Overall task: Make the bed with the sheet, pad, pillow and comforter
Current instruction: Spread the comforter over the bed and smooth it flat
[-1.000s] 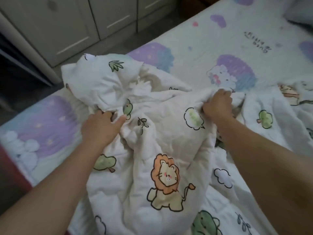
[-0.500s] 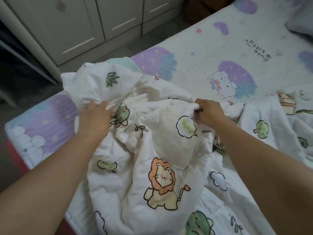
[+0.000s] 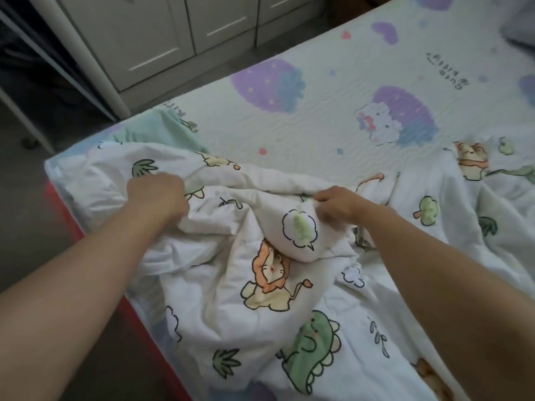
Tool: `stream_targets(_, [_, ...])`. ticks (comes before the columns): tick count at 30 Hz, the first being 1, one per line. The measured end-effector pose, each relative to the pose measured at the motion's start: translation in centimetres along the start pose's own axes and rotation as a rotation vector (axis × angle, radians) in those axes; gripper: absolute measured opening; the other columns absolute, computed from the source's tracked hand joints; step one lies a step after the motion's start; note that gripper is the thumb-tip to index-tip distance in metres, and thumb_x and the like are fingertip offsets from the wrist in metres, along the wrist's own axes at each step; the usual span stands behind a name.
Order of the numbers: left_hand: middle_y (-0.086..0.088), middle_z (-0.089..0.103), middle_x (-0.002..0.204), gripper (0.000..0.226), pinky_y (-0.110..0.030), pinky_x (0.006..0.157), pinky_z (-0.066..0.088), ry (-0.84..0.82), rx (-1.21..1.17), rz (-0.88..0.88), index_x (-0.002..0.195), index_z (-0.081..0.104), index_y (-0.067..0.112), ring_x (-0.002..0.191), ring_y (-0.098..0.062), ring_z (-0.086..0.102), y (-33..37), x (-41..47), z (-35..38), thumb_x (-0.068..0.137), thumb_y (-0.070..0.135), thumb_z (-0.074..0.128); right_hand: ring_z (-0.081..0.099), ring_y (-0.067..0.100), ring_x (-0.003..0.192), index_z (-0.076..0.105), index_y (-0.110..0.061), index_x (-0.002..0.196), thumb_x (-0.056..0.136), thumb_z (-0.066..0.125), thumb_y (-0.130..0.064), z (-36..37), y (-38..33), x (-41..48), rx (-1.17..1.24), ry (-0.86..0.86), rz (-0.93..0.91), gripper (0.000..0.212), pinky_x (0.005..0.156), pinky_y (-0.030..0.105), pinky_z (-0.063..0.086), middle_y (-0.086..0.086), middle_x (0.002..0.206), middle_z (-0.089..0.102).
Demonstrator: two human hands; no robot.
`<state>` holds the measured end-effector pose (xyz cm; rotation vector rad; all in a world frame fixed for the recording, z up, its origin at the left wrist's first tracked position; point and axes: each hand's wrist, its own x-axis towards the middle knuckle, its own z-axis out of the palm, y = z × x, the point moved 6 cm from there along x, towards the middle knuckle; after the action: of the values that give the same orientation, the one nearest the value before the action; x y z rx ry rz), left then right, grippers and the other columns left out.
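A white comforter (image 3: 260,314) printed with lions, dinosaurs and trees lies crumpled over the near corner of the bed. My left hand (image 3: 157,195) grips a bunched fold of it near the bed's left edge. My right hand (image 3: 337,204) pinches another fold beside a green cloud print. Under the comforter the quilted pad (image 3: 333,111), with purple strawberries and a cat, covers the mattress. A grey pillow (image 3: 521,21) shows at the top right corner.
White cabinet doors (image 3: 150,39) stand across a narrow strip of grey floor (image 3: 37,227) to the left of the bed. The red bed frame (image 3: 162,351) shows along the near left edge. A mint patch (image 3: 162,131) peeks out at the bed's corner.
Both hands have moved the comforter toward the bed's near left corner and lowered it. The raised bunch is now flatter, covering more of the corner.
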<state>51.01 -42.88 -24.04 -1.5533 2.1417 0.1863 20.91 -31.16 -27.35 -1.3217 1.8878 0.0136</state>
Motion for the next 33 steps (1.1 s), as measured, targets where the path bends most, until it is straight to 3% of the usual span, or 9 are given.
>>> stream_targets(5, [-0.013, 0.057, 0.118, 0.039, -0.042, 0.086, 0.044, 0.349, -0.238, 0.258, 0.121, 0.058, 0.014, 0.111, -0.034, 0.052, 6.1, 1.6, -3.8, 0.085, 0.006, 0.046, 0.057, 0.029, 0.092, 0.066, -0.007, 0.096, 0.091, 0.043, -0.017, -4.4, 1.9, -0.1, -0.14, 0.372, -0.057, 0.026, 0.077, 0.033, 0.039, 0.011, 0.096, 0.066])
stream_targets(9, [-0.014, 0.053, 0.126, 0.035, -0.043, 0.095, 0.041, 0.27, -0.184, 0.372, 0.126, 0.052, 0.012, 0.117, -0.034, 0.048, 10.2, 4.3, -3.4, 0.095, 0.02, 0.039, 0.04, 0.024, 0.134, 0.062, -0.016, 0.105, 0.095, 0.033, -0.018, -7.0, 5.1, 1.5, -0.453, 0.468, 0.046, 0.031, 0.114, 0.041, 0.01, 0.007, 0.119, 0.063])
stream_targets(12, [-0.011, 0.048, 0.138, 0.053, -0.04, 0.106, 0.029, 0.084, -0.077, 0.415, 0.142, 0.032, 0.015, 0.127, -0.028, 0.044, 12.3, 6.5, -1.4, 0.097, 0.043, 0.036, 0.006, 0.019, 0.148, 0.046, -0.02, 0.133, 0.097, 0.034, -0.019, -8.0, 7.6, 2.3, -0.642, 0.349, 0.171, 0.039, 0.114, 0.048, -0.015, 0.002, 0.142, 0.048])
stream_targets(15, [-0.004, 0.052, 0.136, 0.082, -0.038, 0.108, 0.022, -0.163, -0.007, 0.433, 0.147, 0.019, 0.018, 0.128, -0.024, 0.045, 13.2, 6.8, 1.1, 0.086, 0.067, 0.043, 0.012, 0.022, 0.147, 0.034, -0.02, 0.141, 0.095, 0.034, -0.025, -8.5, 10.0, 2.4, -0.737, 0.275, 0.256, 0.047, 0.112, 0.051, -0.019, 0.007, 0.139, 0.05])
stream_targets(17, [-0.004, 0.061, 0.12, 0.053, -0.036, 0.091, 0.036, -0.128, -0.006, 0.47, 0.119, 0.048, 0.021, 0.112, -0.027, 0.055, 13.6, 6.4, 1.6, 0.082, 0.058, 0.056, 0.038, 0.024, 0.134, 0.031, -0.02, 0.142, 0.093, 0.036, -0.029, -8.5, 11.3, 1.4, -0.758, 0.227, 0.311, 0.05, 0.113, 0.051, -0.015, 0.009, 0.124, 0.06])
stream_targets(20, [-0.003, 0.065, 0.094, 0.019, -0.03, 0.065, 0.038, 0.025, -0.128, 0.502, 0.081, 0.049, 0.026, 0.085, -0.026, 0.057, 13.7, 5.0, 0.6, 0.073, 0.026, 0.066, 0.052, 0.027, 0.118, 0.03, -0.018, 0.14, 0.087, 0.046, -0.027, -8.0, 13.7, -1.3, -0.728, 0.122, 0.401, 0.056, 0.115, 0.046, 0.015, 0.009, 0.118, 0.061])
stream_targets(24, [-0.003, 0.065, 0.09, 0.024, -0.032, 0.062, 0.04, 0.145, -0.19, 0.485, 0.083, 0.048, 0.033, 0.084, -0.027, 0.059, 13.2, 2.7, -0.2, 0.073, 0.015, 0.06, 0.057, 0.027, 0.104, 0.049, -0.015, 0.128, 0.08, 0.056, -0.027, -6.5, 16.6, -6.0, -0.64, -0.012, 0.511, 0.05, 0.09, 0.039, 0.048, 0.008, 0.117, 0.058])
stream_targets(29, [0.001, 0.065, 0.108, 0.029, -0.031, 0.068, 0.04, 0.124, -0.099, 0.483, 0.104, 0.054, 0.037, 0.098, -0.026, 0.06, 13.7, -0.9, 0.9, 0.079, 0.021, 0.058, 0.059, 0.027, 0.102, -0.006, -0.019, 0.147, 0.072, 0.072, -0.027, -0.3, 19.5, -12.4, -0.396, -0.253, 0.499, 0.108, 0.085, 0.034, 0.051, 0.008, 0.118, 0.059])
stream_targets(33, [0.005, 0.066, 0.106, 0.017, -0.03, 0.07, 0.043, 0.078, -0.031, 0.532, 0.088, 0.048, 0.04, 0.099, -0.023, 0.061, 14.0, -3.0, 3.8, 0.08, 0.028, 0.058, 0.06, 0.02, 0.096, 0.003, -0.037, 0.141, 0.078, 0.063, -0.037, 3.6, 21.3, -15.7, -0.083, -0.33, 0.492, 0.087, 0.082, 0.032, 0.052, -0.004, 0.114, 0.059])
